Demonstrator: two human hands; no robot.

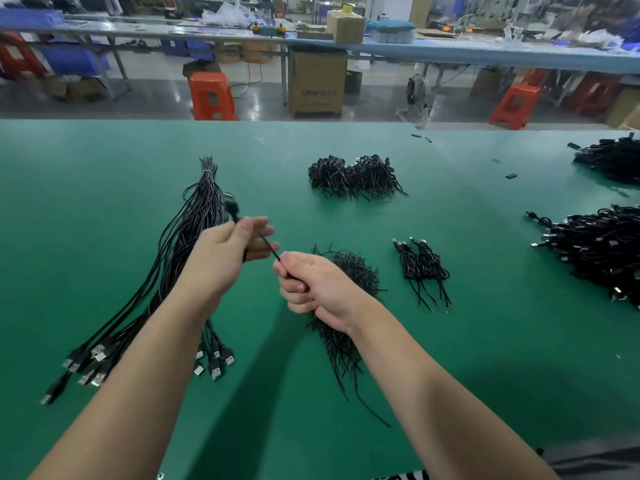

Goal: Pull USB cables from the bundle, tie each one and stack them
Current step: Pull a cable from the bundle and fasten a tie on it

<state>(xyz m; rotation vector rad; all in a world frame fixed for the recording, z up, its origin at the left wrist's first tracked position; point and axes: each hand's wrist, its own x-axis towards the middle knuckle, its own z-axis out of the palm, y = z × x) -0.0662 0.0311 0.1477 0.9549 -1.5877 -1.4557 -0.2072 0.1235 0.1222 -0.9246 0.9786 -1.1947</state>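
Observation:
A long bundle of black USB cables lies on the green table, tied near its far end, with plugs fanned out at the near left. My left hand grips one coiled black cable above the bundle. A thin black tie runs taut from it to my right hand, which pinches its end. Under my right hand lies a heap of loose black ties. A small stack of tied cables sits to the right.
A larger pile of tied cables lies farther back at the centre. Two big heaps of black cables fill the right edge. Small black scraps dot the far right of the table. Beyond the table stand orange stools and cardboard boxes.

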